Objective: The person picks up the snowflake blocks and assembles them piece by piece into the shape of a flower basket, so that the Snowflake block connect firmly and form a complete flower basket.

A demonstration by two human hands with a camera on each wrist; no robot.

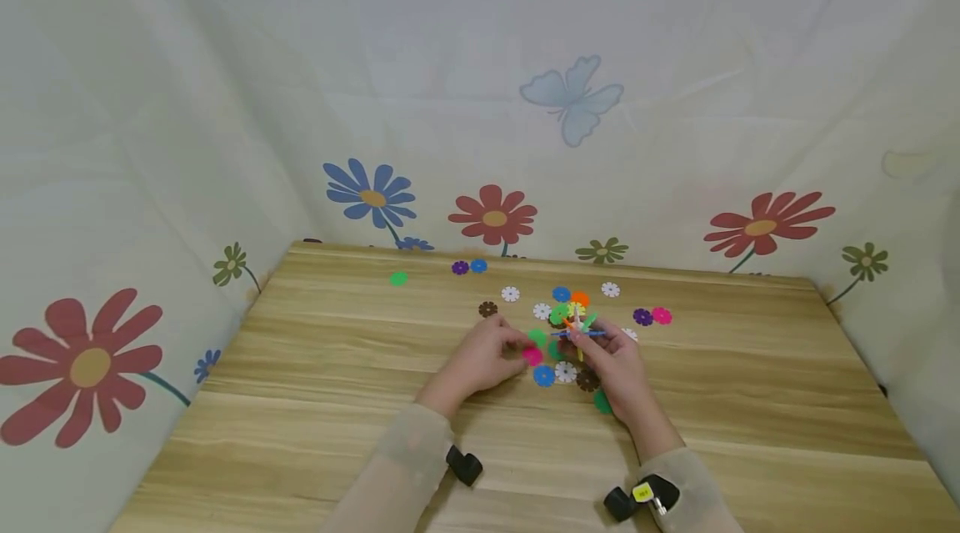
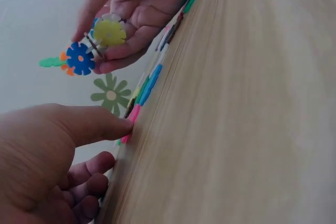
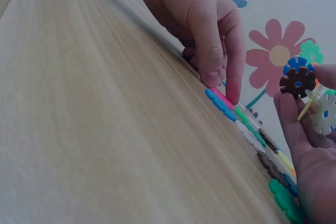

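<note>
My left hand point(image 1: 483, 356) is low over the table, thumb and index finger pinching a pink snowflake disc point(image 1: 532, 356) at its edges. The right wrist view shows those fingertips on either end of the pink disc point(image 3: 222, 96). My right hand point(image 1: 621, 368) holds up a cluster of interlocked snowflake discs point(image 1: 579, 329) above the table. Within the cluster, a yellow disc point(image 2: 109, 31) and a blue disc point(image 2: 80, 59) show in the left wrist view, a brown disc point(image 3: 297, 83) and a white disc point(image 3: 324, 115) in the right wrist view. My palm partly hides it.
Loose snowflake discs lie around both hands, among them a blue disc point(image 1: 543, 375), a white disc point(image 1: 566, 372) and a brown disc point(image 1: 587, 380). Farther back left is a green disc point(image 1: 399, 278). A flowered cloth point(image 1: 420, 99) hangs behind the wooden table point(image 1: 315, 366).
</note>
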